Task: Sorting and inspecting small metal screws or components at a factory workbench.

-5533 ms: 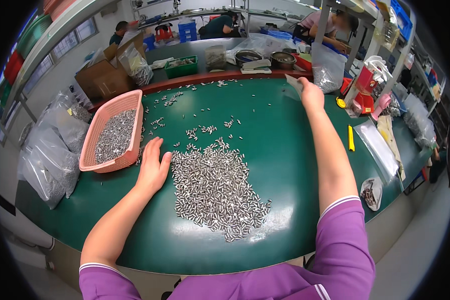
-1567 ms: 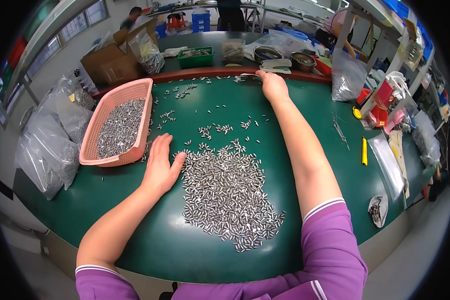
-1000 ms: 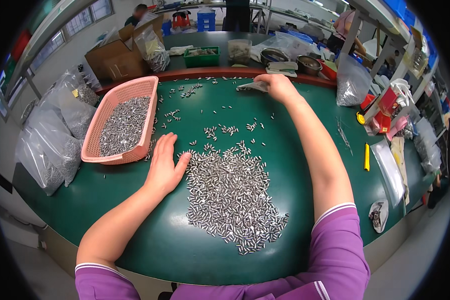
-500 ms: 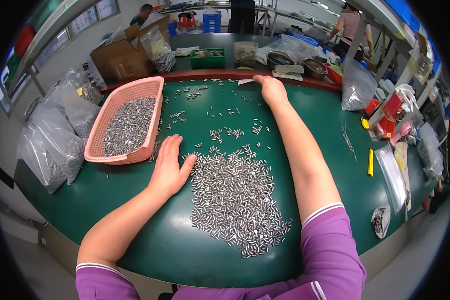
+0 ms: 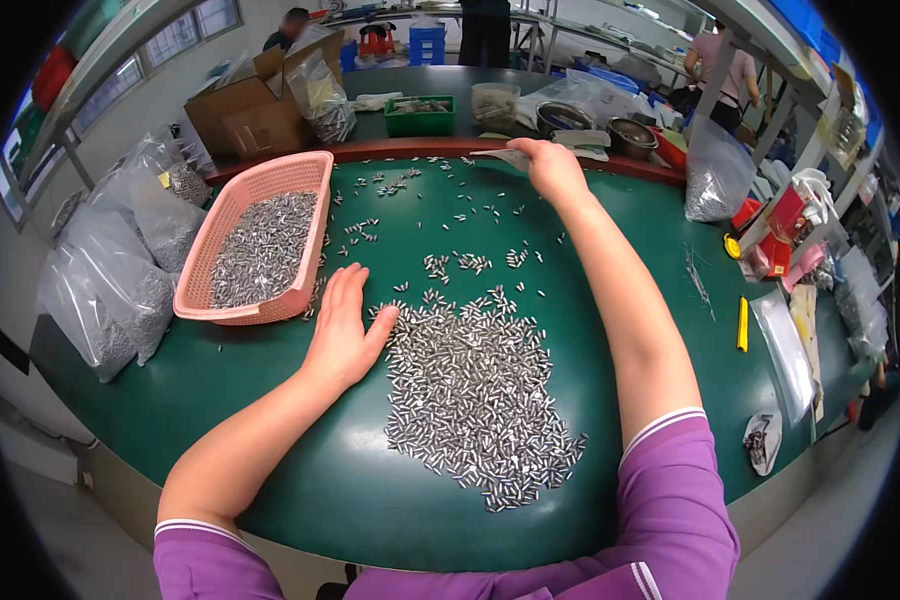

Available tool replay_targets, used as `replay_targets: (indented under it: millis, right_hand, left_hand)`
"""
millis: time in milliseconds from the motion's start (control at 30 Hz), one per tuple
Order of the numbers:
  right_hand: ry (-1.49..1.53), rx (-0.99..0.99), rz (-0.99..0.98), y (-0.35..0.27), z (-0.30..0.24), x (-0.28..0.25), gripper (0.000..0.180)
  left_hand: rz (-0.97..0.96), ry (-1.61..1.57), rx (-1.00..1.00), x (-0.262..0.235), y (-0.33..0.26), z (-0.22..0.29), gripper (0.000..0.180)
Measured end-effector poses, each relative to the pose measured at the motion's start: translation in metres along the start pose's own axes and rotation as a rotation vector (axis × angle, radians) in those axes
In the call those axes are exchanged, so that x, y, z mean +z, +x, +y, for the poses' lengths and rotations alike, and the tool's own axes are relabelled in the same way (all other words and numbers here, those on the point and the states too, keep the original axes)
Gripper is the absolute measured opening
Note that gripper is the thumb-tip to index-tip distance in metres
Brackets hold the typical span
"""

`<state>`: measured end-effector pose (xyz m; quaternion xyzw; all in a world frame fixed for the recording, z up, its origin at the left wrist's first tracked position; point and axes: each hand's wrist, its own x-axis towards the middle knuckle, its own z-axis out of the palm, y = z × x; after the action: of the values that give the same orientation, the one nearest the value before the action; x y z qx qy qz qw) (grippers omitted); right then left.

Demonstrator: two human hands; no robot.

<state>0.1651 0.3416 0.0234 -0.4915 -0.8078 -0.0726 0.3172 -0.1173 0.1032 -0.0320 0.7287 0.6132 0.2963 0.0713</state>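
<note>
My left hand point(image 5: 344, 335) lies on the green tabletop with its fingers out and thumb apart, holding nothing. The thumb touches the edge of a broad pile of small silvery metal pins point(image 5: 480, 395). At the far side of the table, my right hand point(image 5: 552, 172) pinches a thin, pale flat card point(image 5: 502, 156), which sticks out to the left near the red-brown edge. Loose pins point(image 5: 473, 263) lie scattered between the pile and that edge. Left of them stands a pink plastic basket point(image 5: 322, 190), tilted and partly filled with similar pins.
Clear bags of metal parts point(image 5: 100, 300) crowd the left edge. Beyond the far edge stand a cardboard box point(image 5: 245, 118), a green tray point(image 5: 420, 124) and metal bowls point(image 5: 632, 137). A yellow-handled tool point(image 5: 742, 325) lies at right. Other people are in the background.
My right hand has shifted a little to the right with the card, which now shows more of its face. My left hand stays in nearly the same place beside the pile.
</note>
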Motion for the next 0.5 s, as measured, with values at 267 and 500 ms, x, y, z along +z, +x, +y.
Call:
replay_targets:
  millis: [267, 500]
  right_hand:
    - [-0.121, 0.123, -0.092, 0.01, -0.039, 0.049, 0.035]
    - [-0.173, 0.023, -0.154, 0.018, -0.063, 0.054, 0.032]
  left_hand:
    - [0.023, 0.042, -0.02, 0.002, 0.0, 0.002, 0.067]
    - [0.06, -0.025, -0.033, 0.004, 0.001, -0.001, 0.071]
